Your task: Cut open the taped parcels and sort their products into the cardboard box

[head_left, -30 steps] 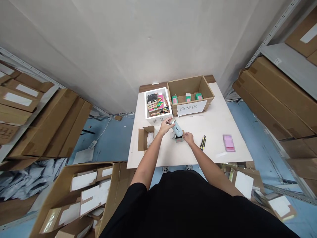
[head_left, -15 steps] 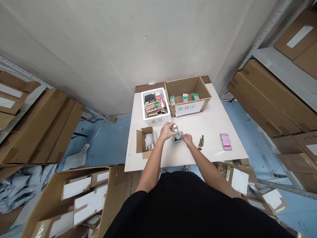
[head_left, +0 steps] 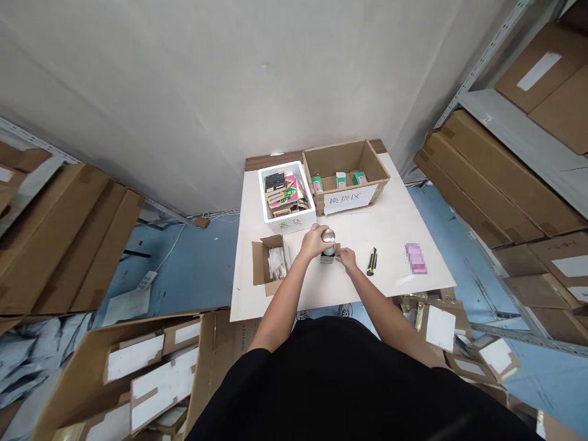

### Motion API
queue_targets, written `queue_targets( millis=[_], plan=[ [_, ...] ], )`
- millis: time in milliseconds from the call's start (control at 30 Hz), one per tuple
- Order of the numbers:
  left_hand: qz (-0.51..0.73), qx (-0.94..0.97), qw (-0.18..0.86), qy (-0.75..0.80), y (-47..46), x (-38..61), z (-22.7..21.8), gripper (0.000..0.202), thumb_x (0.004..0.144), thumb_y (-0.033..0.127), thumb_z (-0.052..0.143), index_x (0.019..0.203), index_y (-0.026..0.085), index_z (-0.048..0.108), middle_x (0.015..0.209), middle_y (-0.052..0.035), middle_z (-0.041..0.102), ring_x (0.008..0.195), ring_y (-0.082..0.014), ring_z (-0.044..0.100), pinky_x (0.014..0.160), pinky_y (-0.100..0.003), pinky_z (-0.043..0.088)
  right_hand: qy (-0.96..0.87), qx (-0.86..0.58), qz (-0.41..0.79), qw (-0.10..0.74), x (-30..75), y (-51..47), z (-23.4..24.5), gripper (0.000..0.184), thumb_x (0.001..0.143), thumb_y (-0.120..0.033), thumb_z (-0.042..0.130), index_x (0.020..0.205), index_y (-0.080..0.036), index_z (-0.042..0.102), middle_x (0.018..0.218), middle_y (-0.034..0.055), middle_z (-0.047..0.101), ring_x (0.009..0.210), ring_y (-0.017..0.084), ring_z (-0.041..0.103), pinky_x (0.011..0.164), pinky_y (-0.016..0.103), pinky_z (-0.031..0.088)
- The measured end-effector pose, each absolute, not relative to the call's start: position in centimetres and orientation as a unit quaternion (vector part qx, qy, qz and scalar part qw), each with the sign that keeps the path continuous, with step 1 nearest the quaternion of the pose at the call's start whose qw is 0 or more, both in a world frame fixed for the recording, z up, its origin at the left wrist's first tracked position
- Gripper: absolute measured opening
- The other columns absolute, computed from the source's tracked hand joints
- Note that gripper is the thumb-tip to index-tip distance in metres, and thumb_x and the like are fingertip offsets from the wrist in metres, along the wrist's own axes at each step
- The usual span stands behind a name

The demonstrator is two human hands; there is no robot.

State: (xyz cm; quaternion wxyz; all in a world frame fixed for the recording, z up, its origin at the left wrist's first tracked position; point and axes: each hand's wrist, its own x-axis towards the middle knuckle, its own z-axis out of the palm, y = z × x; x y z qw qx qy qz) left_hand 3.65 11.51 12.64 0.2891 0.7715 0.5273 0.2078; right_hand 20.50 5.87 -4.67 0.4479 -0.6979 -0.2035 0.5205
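A light-coloured bottle (head_left: 329,250) with a shiny round silver cap (head_left: 328,235) stands nearly upright at the front middle of the table. My left hand (head_left: 314,241) is closed around its upper part. Its lower end is hidden inside a small green box (head_left: 327,260). My right hand (head_left: 346,257) pinches the box's right edge, where a brown cardboard flap (head_left: 337,248) sticks up. A black and yellow box cutter (head_left: 372,261) lies to the right of that hand. Left of my left arm is an open small carton (head_left: 260,263) with white packets (head_left: 276,263) inside.
At the table's (head_left: 353,288) back stand a white foam box (head_left: 294,224) of mixed goods and a labelled cardboard box (head_left: 383,177) holding several green boxes. A pink blurred item (head_left: 416,258) lies right. Parcel-filled cartons (head_left: 209,349) crowd the front left; loaded shelves (head_left: 542,144) flank the table.
The bottle has gone lower and straighter into the green box, my left hand moving with it. My right hand stays at the box's edge. The view has shifted slightly.
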Motion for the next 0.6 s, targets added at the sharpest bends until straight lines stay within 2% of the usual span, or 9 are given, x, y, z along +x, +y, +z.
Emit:
queue_targets(
  millis=[233,433,533,600],
  plan=[
    [0.139,0.775,0.27,0.554,10.5,3.3,9.0,0.051,0.077,0.036,0.09,0.124,0.029,0.072,0.118,-0.004,0.062,0.103,-0.0236,0.067,0.087,-0.032,0.053,-0.208,-0.698,0.527,0.438,19.6,5.3,-4.3,0.012,0.072,-0.027,0.07,0.068,-0.023,0.06,0.066,0.0013,0.07,0.073,0.02,0.073,0.071,0.029,0.063],
    [0.062,0.738,0.235,0.629,8.8,4.6,3.9,0.06,0.077,0.036,0.093,0.132,0.027,0.07,0.128,-0.0139,0.062,0.134,-0.0361,0.051,0.108,-0.044,0.047,-0.225,-0.701,0.511,0.443,18.6,4.6,-4.4,0.012,0.074,-0.031,0.068,0.072,-0.024,0.059,0.074,0.0012,0.07,0.075,0.018,0.071,0.072,0.028,0.062],
    [0.087,0.718,0.264,0.639,8.2,4.5,1.7,0.065,0.078,0.04,0.092,0.137,0.029,0.068,0.144,-0.0153,0.056,0.142,-0.0377,0.047,0.112,-0.046,0.047,-0.245,-0.716,0.486,0.437,18.8,4.4,-4.5,0.017,0.078,-0.038,0.067,0.075,-0.025,0.057,0.076,0.001,0.07,0.074,0.018,0.07,0.072,0.028,0.061],
    [0.145,0.706,0.296,0.627,8.2,3.7,0.5,0.065,0.083,0.044,0.085,0.142,0.028,0.064,0.151,-0.0146,0.054,0.144,-0.0355,0.047,0.116,-0.045,0.045,-0.275,-0.729,0.461,0.424,19.1,4.3,-4.6,0.019,0.08,-0.042,0.066,0.078,-0.025,0.057,0.08,0.001,0.07,0.074,0.018,0.069,0.072,0.029,0.06]
  ],
)
